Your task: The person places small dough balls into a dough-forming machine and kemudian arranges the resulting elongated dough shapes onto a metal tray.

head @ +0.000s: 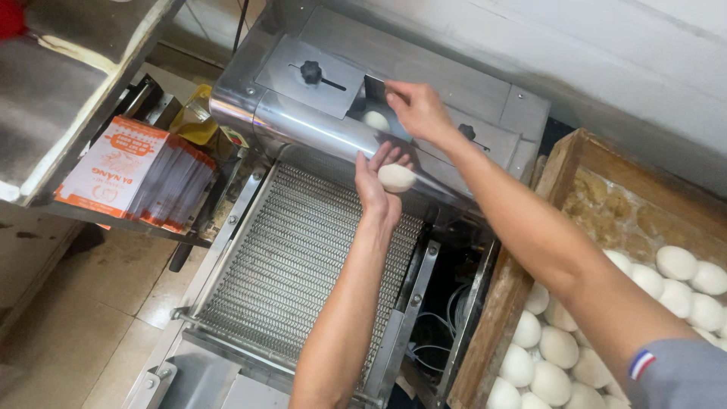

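Note:
My left hand (376,185) is raised over the machine's wire mesh conveyor (288,257) and holds a round white dough ball (396,178) in its fingers. My right hand (418,110) reaches over the top of the stainless steel machine (318,113), fingers spread just above the feed opening. A second dough ball (376,120) sits in that opening, just left of the right hand's fingers and apart from them.
A wooden tray (492,326) at the right holds several white dough balls (556,348). A stack of orange-and-white flat boxes (129,170) lies on a shelf at the left. A black knob (310,72) sits on the machine's top. Tiled floor lies at the lower left.

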